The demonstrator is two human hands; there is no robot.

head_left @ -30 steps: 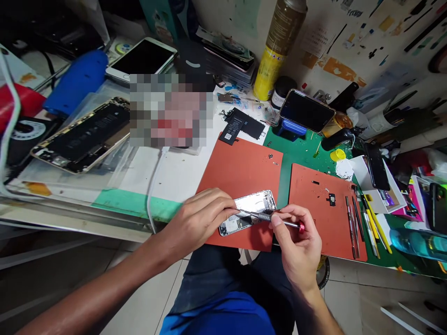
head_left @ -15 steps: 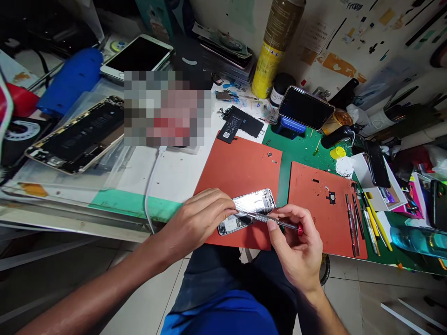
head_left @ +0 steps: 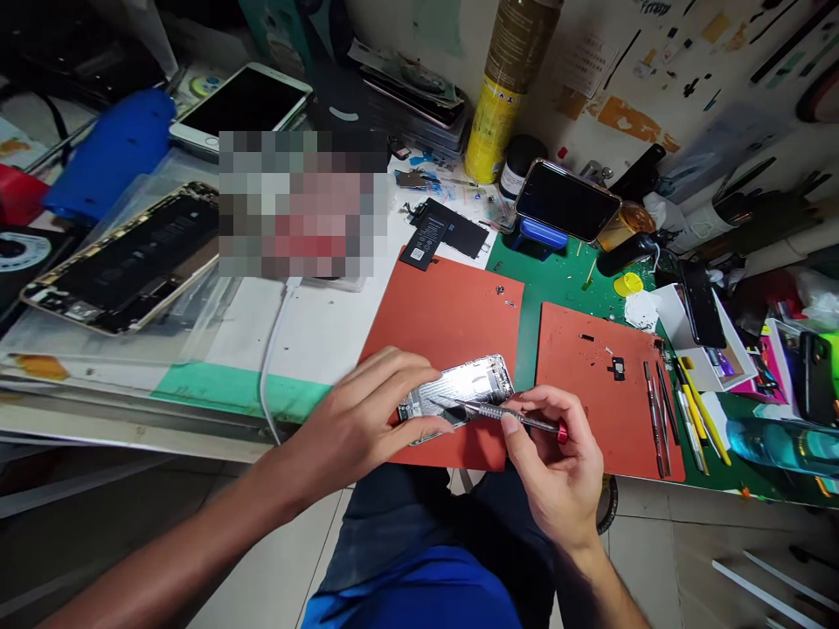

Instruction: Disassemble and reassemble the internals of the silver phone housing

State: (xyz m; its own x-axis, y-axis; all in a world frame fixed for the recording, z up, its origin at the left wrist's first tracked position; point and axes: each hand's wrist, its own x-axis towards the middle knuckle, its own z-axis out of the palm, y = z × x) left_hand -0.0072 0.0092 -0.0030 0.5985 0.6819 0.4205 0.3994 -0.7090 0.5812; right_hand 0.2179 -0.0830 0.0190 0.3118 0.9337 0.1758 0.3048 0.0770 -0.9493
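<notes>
**Tool (head_left: pixel 488 411) over opened phone (head_left: pixel 473 376) at bench edge**

Nearest are the blue top (head_left: pixel 426 590) and dark trousers (head_left: pixel 386 524) of the seated person, below the bench edge. The right hand (head_left: pixel 554 459) has the slim metal tool pinched between thumb and fingers, its red end back toward the palm and its shaft slanting left. The left hand (head_left: pixel 370 411) is part open, thumb and fingers parted around the left end of the phone; how firmly it grips cannot be told. The phone, its bright metal interior exposed, sits between the hands over the near part of the left orange-red mat (head_left: pixel 452 306). The tool's tip reaches over that interior; whether it touches is unclear.

To the right, a second orange-red mat (head_left: pixel 564 384) bears tiny parts and a row of thin metal tools (head_left: pixel 656 411). Just beyond its right side lie yellow-handled tools (head_left: pixel 704 411), near a translucent blue bottle (head_left: pixel 773 445).

Past the left mat's far corner, a battery (head_left: pixel 426 242) overlaps a flat black part (head_left: pixel 468 229). On the left lie another opened phone (head_left: pixel 131 262) and, farther back, a white-bezelled phone (head_left: pixel 242 105). At the back, a dark-screened phone (head_left: pixel 567 203) leans on a blue stand (head_left: pixel 537 238), with a black jar (head_left: pixel 523 157) and a yellow-and-brown can (head_left: pixel 488 131) near the stained wall (head_left: pixel 590 52).
</notes>
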